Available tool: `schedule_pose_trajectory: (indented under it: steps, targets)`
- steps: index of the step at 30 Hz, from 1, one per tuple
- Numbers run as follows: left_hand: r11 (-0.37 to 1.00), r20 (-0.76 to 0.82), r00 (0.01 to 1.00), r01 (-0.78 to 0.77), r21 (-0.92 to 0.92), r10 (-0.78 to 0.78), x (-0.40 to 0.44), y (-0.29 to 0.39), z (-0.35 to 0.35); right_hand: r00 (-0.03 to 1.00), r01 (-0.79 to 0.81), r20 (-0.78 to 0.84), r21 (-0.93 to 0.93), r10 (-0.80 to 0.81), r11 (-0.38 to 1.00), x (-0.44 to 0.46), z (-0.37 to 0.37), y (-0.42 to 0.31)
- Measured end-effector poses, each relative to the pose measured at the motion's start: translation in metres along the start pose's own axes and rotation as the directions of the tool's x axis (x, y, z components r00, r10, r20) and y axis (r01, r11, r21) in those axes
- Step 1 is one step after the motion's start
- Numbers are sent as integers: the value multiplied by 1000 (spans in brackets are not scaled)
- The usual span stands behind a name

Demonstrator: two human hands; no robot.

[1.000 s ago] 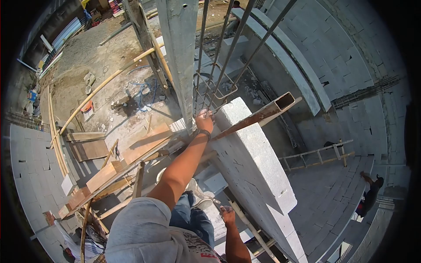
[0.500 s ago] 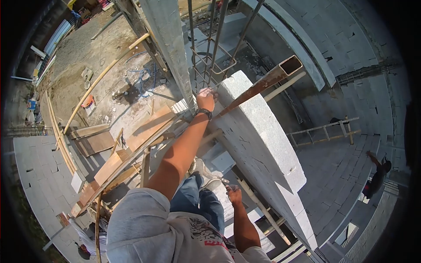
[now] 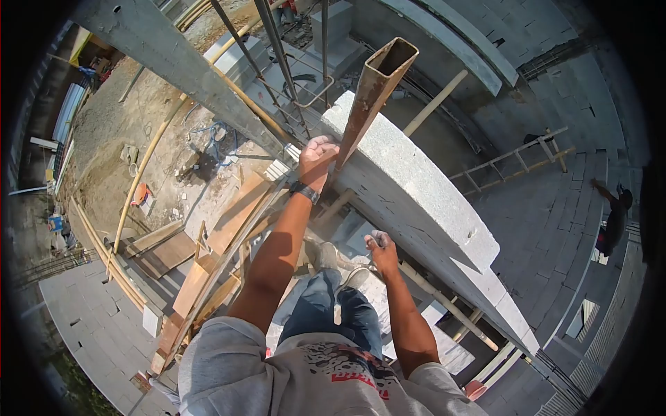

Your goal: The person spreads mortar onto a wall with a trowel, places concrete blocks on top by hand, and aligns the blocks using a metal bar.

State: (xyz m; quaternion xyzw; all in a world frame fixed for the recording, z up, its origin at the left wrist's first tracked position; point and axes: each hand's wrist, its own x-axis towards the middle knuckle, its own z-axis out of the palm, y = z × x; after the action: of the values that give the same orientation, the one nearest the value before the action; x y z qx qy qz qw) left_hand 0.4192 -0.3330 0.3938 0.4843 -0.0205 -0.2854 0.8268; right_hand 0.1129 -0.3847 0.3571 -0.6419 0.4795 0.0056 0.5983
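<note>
My left hand (image 3: 318, 165) is raised at the near end of a white block wall (image 3: 423, 177), beside an upright rusty square metal tube (image 3: 374, 97). Its fingers are stretched out and hold nothing; whether they touch the tube or the block behind it I cannot tell. Lower down, my right hand (image 3: 381, 251) hangs in front of the wall's side face with curled fingers. What it holds, if anything, is too small to make out.
Steel rebar (image 3: 277, 55) and a long grey metal post (image 3: 180, 66) stand ahead. Wooden boards (image 3: 222, 229) lie to the left. Bamboo poles (image 3: 451, 308) cross below the wall. A wooden ladder (image 3: 513, 163) and another person (image 3: 614, 218) are at the right.
My view has shifted. My left hand's fingers have straightened beside the tube. My right hand has risen from near my legs toward the wall's side face.
</note>
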Motion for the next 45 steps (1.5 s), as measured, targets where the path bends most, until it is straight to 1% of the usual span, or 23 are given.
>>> schedule_pose_trajectory:
  steps: [3,6,7,9,10,11,13,15,18,21,23,24,25,27,31,32,36,38,39,41,42,44,45]
  targets:
    - [998,14,1000,-17,65,16,-2,2,-1,990,138,19,31,-138,990,-5,3,-81]
    - [974,4,1000,-19,224,18,-2,16,1,948,313,25,86,-316,946,-19,2,-156]
    - [963,-7,1000,-7,269,9,-2,19,2,927,370,6,139,-374,919,-17,-1,-177]
    - [956,-15,1000,0,294,5,-5,28,7,874,479,-44,244,-484,843,-5,-4,-218]
    - [952,-20,1000,2,306,5,-6,30,10,878,468,-36,263,-477,843,2,-7,-242]
    - [962,-15,1000,-20,274,25,-5,31,11,883,457,-27,282,-469,844,12,-10,-263]
    - [974,-5,999,-44,220,47,-5,29,11,846,514,85,133,-526,847,40,-9,-295]
    - [982,9,999,-43,182,42,-3,27,11,847,466,288,4,-447,885,69,-9,-320]
    - [988,23,999,-48,149,46,7,21,11,767,564,520,-269,-375,781,130,-2,-335]
    - [985,3,999,-36,166,36,10,22,11,550,768,681,-186,-484,612,139,5,-355]
    - [984,6,1000,0,178,-1,8,24,12,507,748,781,-189,-364,636,144,16,-363]
    - [983,19,999,26,181,-30,6,27,11,531,741,798,-274,-284,614,143,22,-367]
    - [981,33,998,53,186,-60,4,31,12,535,735,800,-283,-271,616,155,27,-361]
    - [977,63,996,52,208,-66,0,40,14,544,725,802,-302,-245,619,179,36,-349]
    - [984,80,995,42,175,-57,-7,37,15,640,605,752,-367,-158,707,181,38,-348]
    - [983,76,995,46,176,-60,-6,35,14,637,607,757,-377,-145,699,179,35,-349]
    - [987,61,993,88,132,-96,-8,35,12,508,730,825,-260,-247,632,158,30,-360]
    - [989,94,993,63,137,-76,-13,37,9,500,805,768,-240,-402,543,155,26,-350]
    - [987,131,991,18,163,-40,-13,32,2,467,840,763,-224,-447,494,152,23,-346]
    - [943,180,981,-119,310,65,-13,17,-9,398,898,749,-199,-530,393,147,16,-341]
    - [881,200,971,-207,425,132,-16,6,-13,450,882,694,-249,-561,400,154,17,-331]
    - [685,237,953,-302,663,191,-24,15,-1,535,844,575,-341,-619,414,176,25,-306]
    - [561,254,942,-335,757,220,-28,20,6,525,850,570,-302,-633,433,174,23,-306]
